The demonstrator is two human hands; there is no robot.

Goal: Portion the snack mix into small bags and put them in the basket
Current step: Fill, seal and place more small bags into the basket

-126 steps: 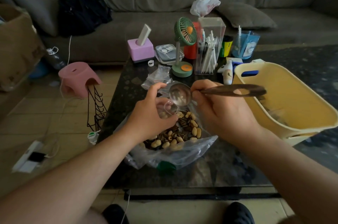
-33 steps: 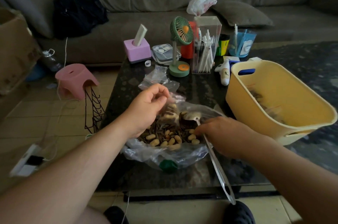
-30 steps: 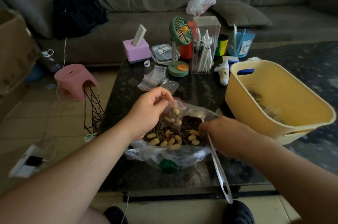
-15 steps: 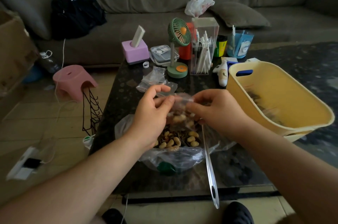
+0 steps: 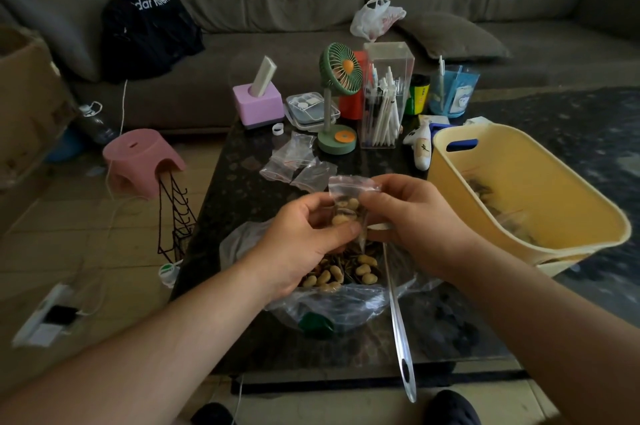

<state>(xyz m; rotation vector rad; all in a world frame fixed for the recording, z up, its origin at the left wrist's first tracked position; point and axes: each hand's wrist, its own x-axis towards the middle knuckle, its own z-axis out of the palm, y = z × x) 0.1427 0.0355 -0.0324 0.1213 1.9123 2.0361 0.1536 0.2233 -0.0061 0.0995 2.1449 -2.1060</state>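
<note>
Pinching small bag (image 5: 348, 197) — left hand (image 5: 304, 244), right hand (image 5: 415, 220); basket (image 5: 519, 182) near right.

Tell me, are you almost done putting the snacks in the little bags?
Not yet. Some filled bags already lie in the yellow basket. Right now the left hand and right hand both hold a small bag with nuts inside, above the big bag of mix, which still holds plenty. Empty little bags wait on the table, so several more remain.

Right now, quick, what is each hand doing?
Left hand: pinching the small bag of snack mix.
Right hand: pinching the same small bag.
</note>
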